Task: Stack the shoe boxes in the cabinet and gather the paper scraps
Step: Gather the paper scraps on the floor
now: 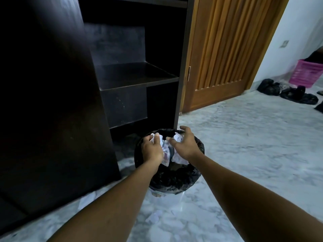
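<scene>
The left hand [152,149] is squeezing crumpled paper scraps [165,154] over the bin [174,180], by the cabinet's [136,75] right side. The right hand [185,145] is hovering, fingers spread wide. Pushing down too hard could be tipping the bin, spilling paper.

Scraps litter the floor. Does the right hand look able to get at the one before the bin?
Probably yes: the right hand is open above the waste bin, and the paper scrap lies uncovered on bare floor.

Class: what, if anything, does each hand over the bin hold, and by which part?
The left hand grips a crumpled paper scrap by its upper end; the right hand is spread open over the bin, holding nothing.
</scene>
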Tool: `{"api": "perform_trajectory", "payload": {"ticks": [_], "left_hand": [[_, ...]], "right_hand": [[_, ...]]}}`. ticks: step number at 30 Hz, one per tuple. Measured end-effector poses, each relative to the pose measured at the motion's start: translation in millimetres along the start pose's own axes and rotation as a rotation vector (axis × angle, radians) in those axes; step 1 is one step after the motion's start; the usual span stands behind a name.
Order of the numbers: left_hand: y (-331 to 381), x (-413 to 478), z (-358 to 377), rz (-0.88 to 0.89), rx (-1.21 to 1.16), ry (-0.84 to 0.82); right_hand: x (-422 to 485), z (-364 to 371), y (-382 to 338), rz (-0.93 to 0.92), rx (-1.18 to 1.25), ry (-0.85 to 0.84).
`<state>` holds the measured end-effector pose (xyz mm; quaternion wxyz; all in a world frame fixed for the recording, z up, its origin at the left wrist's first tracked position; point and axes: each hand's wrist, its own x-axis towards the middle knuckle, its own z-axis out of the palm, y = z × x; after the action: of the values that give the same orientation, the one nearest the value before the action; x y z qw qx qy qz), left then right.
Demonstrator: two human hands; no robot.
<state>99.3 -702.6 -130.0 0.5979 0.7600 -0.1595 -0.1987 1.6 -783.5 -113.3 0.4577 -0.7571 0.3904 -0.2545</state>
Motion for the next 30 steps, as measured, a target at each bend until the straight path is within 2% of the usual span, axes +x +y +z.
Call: {"api": "perform_trajectory", "payload": {"ticks": [6, 11, 15, 19, 25, 30], "left_hand": [[3, 6, 4, -0.035, -0.087, -0.104], [7, 9, -2, 0.006, -0.076, -0.129], [20, 3, -25, 0.070, -0.008, -0.125], [53, -16, -85, 0.138, 0.065, -0.087], [85, -74, -223, 0.237, 0.223, 0.029], [61, -118, -332, 0.173, 0.303, 0.192]], "right_hand": [[7, 1, -4, 0.105, 0.236, 0.034], [7, -3, -7, 0.100, 0.163, 0.082], [-2, -11, -32, 0.041, 0.032, 0.049], [-19, -9, -86, -0.073, -0.098, -0.012], [-73, 28, -164, -0.187, -0.149, -0.187], [-128, 93, -184, -0.205, -0.167, -0.325]]}}
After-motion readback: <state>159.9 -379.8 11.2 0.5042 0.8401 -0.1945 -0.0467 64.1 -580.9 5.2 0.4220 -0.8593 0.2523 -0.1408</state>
